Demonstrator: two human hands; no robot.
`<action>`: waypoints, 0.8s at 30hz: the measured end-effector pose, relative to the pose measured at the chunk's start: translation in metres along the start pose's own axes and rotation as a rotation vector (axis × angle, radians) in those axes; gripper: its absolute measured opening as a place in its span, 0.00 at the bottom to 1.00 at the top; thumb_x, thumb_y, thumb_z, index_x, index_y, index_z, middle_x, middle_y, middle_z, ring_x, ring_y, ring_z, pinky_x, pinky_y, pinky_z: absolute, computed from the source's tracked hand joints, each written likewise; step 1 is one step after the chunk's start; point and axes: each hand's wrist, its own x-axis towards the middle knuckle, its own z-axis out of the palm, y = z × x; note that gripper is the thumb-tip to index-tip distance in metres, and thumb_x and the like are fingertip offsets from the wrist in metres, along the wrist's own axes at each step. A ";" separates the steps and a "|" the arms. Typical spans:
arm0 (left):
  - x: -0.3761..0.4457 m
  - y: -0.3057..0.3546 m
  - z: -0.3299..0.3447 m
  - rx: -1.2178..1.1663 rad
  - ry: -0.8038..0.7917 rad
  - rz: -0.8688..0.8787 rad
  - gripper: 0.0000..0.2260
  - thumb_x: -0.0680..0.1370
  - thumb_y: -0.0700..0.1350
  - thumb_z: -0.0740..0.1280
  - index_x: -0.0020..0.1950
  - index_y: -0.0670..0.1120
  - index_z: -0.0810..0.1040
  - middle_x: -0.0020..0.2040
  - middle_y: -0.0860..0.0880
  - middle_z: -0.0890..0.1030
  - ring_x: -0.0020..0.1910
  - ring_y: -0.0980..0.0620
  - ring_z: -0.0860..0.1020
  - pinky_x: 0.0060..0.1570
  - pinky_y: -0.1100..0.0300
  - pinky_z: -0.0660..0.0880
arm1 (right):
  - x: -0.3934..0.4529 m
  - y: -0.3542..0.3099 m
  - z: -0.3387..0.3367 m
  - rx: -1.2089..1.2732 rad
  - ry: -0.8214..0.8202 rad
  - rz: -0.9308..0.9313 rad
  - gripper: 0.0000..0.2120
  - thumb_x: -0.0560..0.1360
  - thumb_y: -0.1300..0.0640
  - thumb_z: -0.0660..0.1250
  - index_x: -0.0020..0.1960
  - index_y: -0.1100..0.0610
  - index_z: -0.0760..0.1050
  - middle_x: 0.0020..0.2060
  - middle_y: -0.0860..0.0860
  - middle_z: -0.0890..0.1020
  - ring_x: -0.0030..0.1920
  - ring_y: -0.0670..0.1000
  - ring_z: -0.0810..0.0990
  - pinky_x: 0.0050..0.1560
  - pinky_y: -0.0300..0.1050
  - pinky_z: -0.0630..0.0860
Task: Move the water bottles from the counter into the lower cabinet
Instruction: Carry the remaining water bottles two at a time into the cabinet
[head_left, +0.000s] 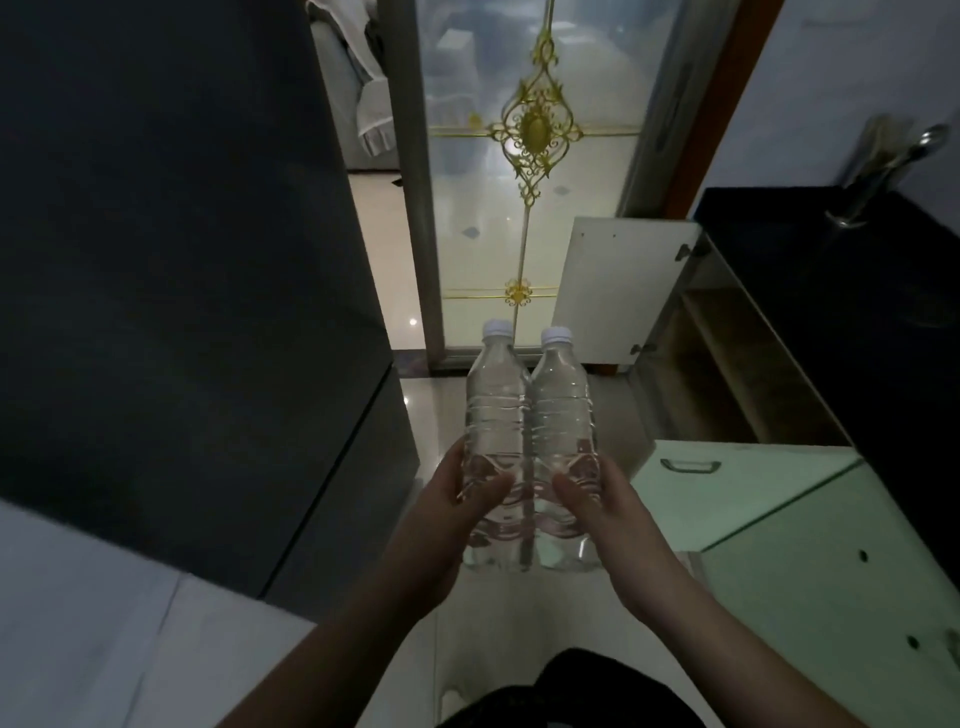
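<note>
Two water bottles (530, 441) upright mid-frame, my left hand (457, 519) and right hand (602, 514) each grasping one; open lower cabinet (727, 374) lies right.

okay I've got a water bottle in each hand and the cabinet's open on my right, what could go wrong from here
1. The left hand and right hand grip the left bottle and right bottle only near their bases, so the tops could tip or slip.
2. The open cabinet door juts into the path; a bottle or elbow could knock it.
3. The nearer open door sits close to the right arm and might catch it while reaching toward the cabinet shelf.
</note>
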 end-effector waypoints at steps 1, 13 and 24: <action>0.010 0.004 -0.003 -0.004 -0.010 -0.011 0.22 0.77 0.46 0.70 0.70 0.53 0.70 0.61 0.48 0.82 0.57 0.50 0.82 0.49 0.56 0.80 | 0.008 -0.002 0.001 0.006 0.016 0.008 0.14 0.76 0.53 0.68 0.62 0.49 0.75 0.52 0.46 0.84 0.53 0.45 0.83 0.50 0.40 0.76; 0.198 0.047 -0.006 0.071 -0.267 -0.107 0.35 0.68 0.41 0.77 0.71 0.52 0.66 0.62 0.43 0.81 0.60 0.41 0.80 0.59 0.43 0.77 | 0.160 -0.008 -0.040 0.041 0.133 0.015 0.21 0.73 0.45 0.69 0.65 0.46 0.71 0.56 0.43 0.82 0.56 0.45 0.81 0.55 0.45 0.77; 0.392 0.099 0.041 0.255 -0.429 -0.133 0.32 0.71 0.39 0.73 0.72 0.52 0.66 0.62 0.45 0.81 0.59 0.45 0.81 0.55 0.50 0.79 | 0.304 -0.034 -0.115 0.152 0.208 0.046 0.26 0.75 0.52 0.70 0.67 0.37 0.64 0.55 0.31 0.79 0.56 0.34 0.78 0.50 0.32 0.77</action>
